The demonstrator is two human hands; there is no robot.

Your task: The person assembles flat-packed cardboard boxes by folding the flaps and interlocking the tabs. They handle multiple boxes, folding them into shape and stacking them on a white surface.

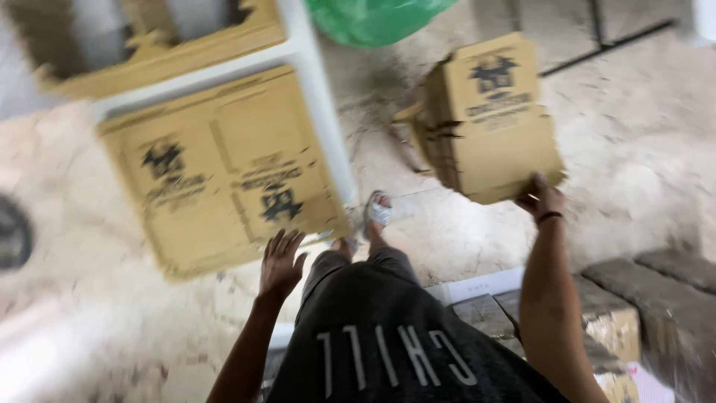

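Note:
My right hand (542,200) grips the lower corner of a stack of flattened brown cardboard boxes (488,119), held up over the floor. My left hand (281,261) is open with fingers spread, just below the edge of a large flat cardboard sheet (224,168) printed with dark marks. Whether the left hand touches that sheet is blurred. My dark shirt and trousers fill the bottom middle, and one sandalled foot (377,211) steps forward on the pale stone floor.
A white frame (317,82) runs beside the flat sheet. More cardboard (156,45) lies at the top left, a green plastic bag (373,19) at the top. Taped brown packages (634,313) are stacked at the lower right. A dark round object (11,235) sits at the left edge.

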